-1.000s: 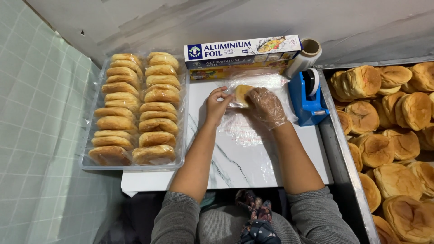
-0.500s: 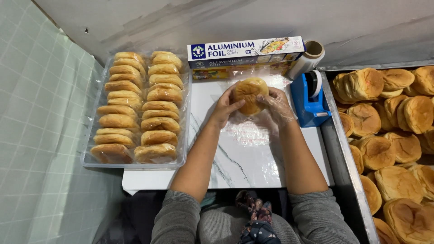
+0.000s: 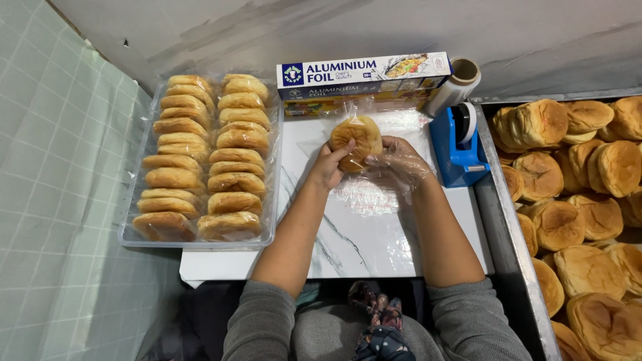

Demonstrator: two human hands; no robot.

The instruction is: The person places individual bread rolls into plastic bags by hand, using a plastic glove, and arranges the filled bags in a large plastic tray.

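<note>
Glossy marble-look tabletop (image 3: 374, 241), crinkly clear film (image 3: 364, 197)

Both forearms extended forward, elbows bent; left hand (image 3: 329, 164) bare, right hand (image 3: 400, 164) gloved, fingers curled inward, facing each other.

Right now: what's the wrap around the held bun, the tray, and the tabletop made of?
Wrap: thin clear plastic film, glossy and crinkled. Tray: clear rigid plastic, contents visible through its wall. Tabletop: white with grey veins, smooth; marble or marble-look laminate, cannot tell which.

bun (image 3: 356, 138) golden-brown | tape dispenser (image 3: 458, 148) blue | tabletop (image 3: 374, 234) white, grey-veined
</note>
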